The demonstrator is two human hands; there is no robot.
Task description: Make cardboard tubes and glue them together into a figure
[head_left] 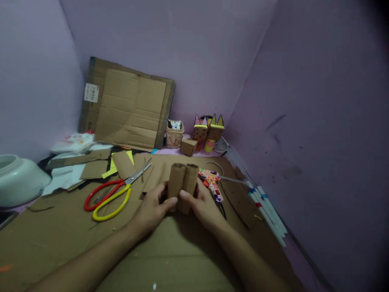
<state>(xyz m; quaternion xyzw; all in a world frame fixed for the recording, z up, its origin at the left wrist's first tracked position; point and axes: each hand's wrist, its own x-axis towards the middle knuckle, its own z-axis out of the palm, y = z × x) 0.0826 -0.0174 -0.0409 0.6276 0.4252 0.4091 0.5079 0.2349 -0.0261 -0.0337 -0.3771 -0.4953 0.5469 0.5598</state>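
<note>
Two brown cardboard tubes stand upright side by side, touching, above the cardboard-covered table (170, 259). My left hand (156, 206) is wrapped round the left tube (176, 180), its thumb across the front. Round the right tube (191, 180) curls my right hand (204, 203), with its thumb pressed near the seam between the two. The fingers behind the tubes are hidden. Scissors (117, 196) with one red and one yellow handle lie open to the left. A flower-patterned glue gun (213, 182) lies just right of the tubes.
Cardboard sheets (130, 107) lean on the back wall. Behind the tubes are a pen cup (174, 136), a small cardboard box (188, 147) and two eared figures (216, 132). White markers (269, 213) lie at right; a white pot (21, 180) sits at left near paper scraps.
</note>
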